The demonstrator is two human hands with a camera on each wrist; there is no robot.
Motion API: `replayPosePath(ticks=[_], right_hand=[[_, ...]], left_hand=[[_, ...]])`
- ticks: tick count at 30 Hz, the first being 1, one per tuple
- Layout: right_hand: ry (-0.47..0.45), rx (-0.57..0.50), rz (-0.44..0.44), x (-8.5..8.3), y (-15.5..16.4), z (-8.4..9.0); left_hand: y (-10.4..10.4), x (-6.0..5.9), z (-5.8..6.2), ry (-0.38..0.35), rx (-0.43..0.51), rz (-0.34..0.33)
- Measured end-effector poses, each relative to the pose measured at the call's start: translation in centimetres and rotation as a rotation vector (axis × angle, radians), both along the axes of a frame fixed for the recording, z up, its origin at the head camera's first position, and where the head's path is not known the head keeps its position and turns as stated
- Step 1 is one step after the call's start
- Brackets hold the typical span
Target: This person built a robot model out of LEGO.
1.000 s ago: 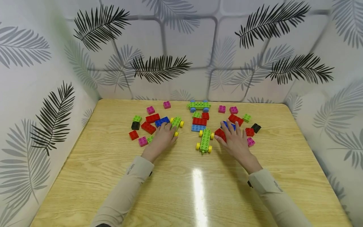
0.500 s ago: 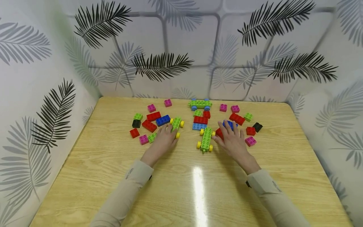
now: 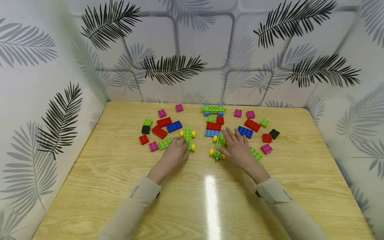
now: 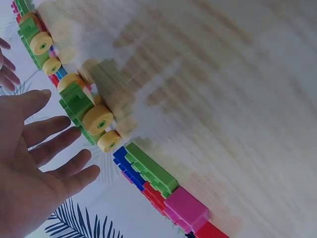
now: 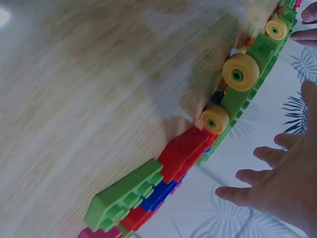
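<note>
My left hand (image 3: 172, 156) is low over the table, its fingertips at the left side of a green toy car base (image 3: 188, 136) with yellow wheels. In the left wrist view, the relaxed fingers (image 4: 52, 148) stretch towards that base. A second green car base (image 3: 220, 144) with yellow wheels lies at the tips of my right hand (image 3: 241, 152), whose spread fingers overlap it in the head view. Behind the right hand, a red brick is mostly hidden. In the right wrist view, the straight fingers (image 5: 240, 194) point at the base, with the red brick (image 5: 183, 153) nearby.
A third green base (image 3: 213, 109) with blue wheels stands at the table's back, behind a stack-like row with a red brick (image 3: 213, 126) and a light blue brick (image 3: 212, 133). Loose bricks flank both sides, including blue bricks (image 3: 174, 126) and a long green brick (image 3: 256, 154).
The left car base has turned straighter and come slightly nearer, with my left hand beside it. My right hand has moved left from the blue and red bricks to the right car base.
</note>
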State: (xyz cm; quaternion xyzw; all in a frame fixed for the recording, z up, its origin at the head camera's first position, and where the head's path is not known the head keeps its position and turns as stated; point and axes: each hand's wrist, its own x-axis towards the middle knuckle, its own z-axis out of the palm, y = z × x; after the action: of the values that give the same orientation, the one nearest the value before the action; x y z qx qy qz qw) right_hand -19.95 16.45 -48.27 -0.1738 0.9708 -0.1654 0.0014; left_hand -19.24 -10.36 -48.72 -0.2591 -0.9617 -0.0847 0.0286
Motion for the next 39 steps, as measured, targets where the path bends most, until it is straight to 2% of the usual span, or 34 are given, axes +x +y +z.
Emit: replayPosePath(ticks=[5, 11, 19, 24, 32, 39], right_hand=[[-0.043, -0.038, 0.064, 0.0, -1.2, -0.3], [-0.017, -0.116, 0.131, 0.3, -2.6, -0.3], [-0.043, -0.139, 0.209, 0.3, -3.9, -0.5], [-0.050, -0.146, 0.253, 0.4, -4.6, -0.5], [-0.129, -0.200, 0.299, 0.7, -6.0, -0.1], [-0.140, -0.210, 0.312, 1.0, -6.7, -0.4]], left_hand=[[-0.2, 0.7, -0.3, 0.017, 0.020, -0.028], [-0.2, 1.7, -0.5, 0.029, 0.054, -0.035], [-0.3, 2.7, -0.5, 0.006, 0.062, -0.028], [-0.4, 3.4, -0.6, 0.004, 0.101, -0.032], [-0.6, 4.5, -0.9, -0.007, 0.136, -0.034], [-0.8, 5.4, -1.2, -0.001, 0.149, -0.037]])
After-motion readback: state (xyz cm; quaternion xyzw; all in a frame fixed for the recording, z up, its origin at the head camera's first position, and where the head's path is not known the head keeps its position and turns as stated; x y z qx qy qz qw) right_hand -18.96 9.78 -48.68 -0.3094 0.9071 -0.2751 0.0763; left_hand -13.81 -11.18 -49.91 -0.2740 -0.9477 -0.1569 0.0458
